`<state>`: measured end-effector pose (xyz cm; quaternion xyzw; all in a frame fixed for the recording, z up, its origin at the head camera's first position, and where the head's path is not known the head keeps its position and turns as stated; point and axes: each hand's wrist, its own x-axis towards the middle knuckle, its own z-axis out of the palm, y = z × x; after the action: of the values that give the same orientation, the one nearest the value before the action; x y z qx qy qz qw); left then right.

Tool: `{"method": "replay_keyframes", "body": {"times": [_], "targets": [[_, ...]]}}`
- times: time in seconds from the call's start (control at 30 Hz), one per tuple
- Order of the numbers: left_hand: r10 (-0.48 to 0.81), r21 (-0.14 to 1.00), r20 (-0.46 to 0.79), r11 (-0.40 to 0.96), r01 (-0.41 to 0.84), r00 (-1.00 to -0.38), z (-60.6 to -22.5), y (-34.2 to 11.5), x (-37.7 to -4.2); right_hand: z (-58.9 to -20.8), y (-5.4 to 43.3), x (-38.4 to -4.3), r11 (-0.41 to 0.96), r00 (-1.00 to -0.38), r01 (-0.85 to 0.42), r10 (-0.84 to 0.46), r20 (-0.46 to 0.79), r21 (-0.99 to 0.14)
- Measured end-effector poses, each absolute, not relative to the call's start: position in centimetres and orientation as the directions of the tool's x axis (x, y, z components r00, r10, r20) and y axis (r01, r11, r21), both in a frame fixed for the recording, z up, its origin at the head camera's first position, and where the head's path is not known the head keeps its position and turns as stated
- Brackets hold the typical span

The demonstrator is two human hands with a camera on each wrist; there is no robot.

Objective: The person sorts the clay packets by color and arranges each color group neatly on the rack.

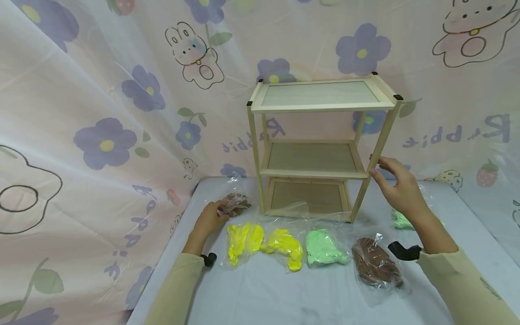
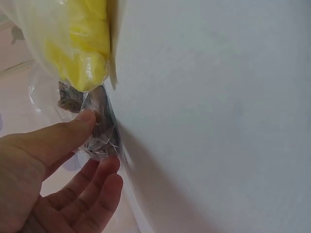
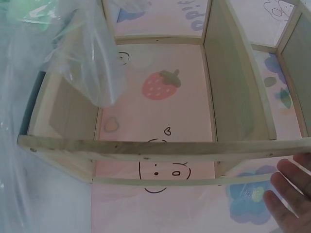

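Note:
At the far left of the table, my left hand [image 1: 209, 221] holds a clear bag of brown clay-like material [image 1: 235, 205]. In the left wrist view, the thumb lies on one side of this bag [image 2: 102, 124] and the fingers curl at the other. My right hand [image 1: 400, 187] is at the front right post of a three-tier wooden shelf [image 1: 313, 174], thumb and fingertips on either side of it. Only some fingers of this hand [image 3: 291, 194] show in the right wrist view, beside the post [image 3: 160, 149]; the thumb is out of view there.
Before the shelf lie two bags of yellow material [image 1: 245, 241] [image 1: 284, 248], a green one [image 1: 325, 247] and a brown one [image 1: 375, 264]. Another green bag [image 1: 402, 220] lies behind my right forearm. A patterned curtain [image 1: 162, 135] hangs behind the white-covered table [image 1: 284, 298].

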<state>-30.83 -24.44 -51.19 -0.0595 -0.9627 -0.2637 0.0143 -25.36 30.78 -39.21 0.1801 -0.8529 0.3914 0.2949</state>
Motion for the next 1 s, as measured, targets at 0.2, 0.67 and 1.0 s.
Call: {"method": "replay_keyframes", "body": {"times": [0.2,0.67,1.0], "targets": [[0.108,0.514,0.057,0.849,0.122,-0.993,-51.5,-24.5,-31.4,-39.4,30.6,-26.1,0.607,-0.746,-0.54,-0.024,0.665,-0.583],[0.124,0.503,0.082,0.852,0.148,-0.989,-51.4,-24.5,-31.9,-39.3,30.6,-26.8,0.566,-0.783,-0.505,0.018,0.622,-0.652],[0.092,0.523,0.105,0.842,0.134,-0.99,-51.2,-24.3,-32.1,-39.4,30.7,-26.5,0.556,-0.791,-0.506,0.007,0.612,-0.66]]}}
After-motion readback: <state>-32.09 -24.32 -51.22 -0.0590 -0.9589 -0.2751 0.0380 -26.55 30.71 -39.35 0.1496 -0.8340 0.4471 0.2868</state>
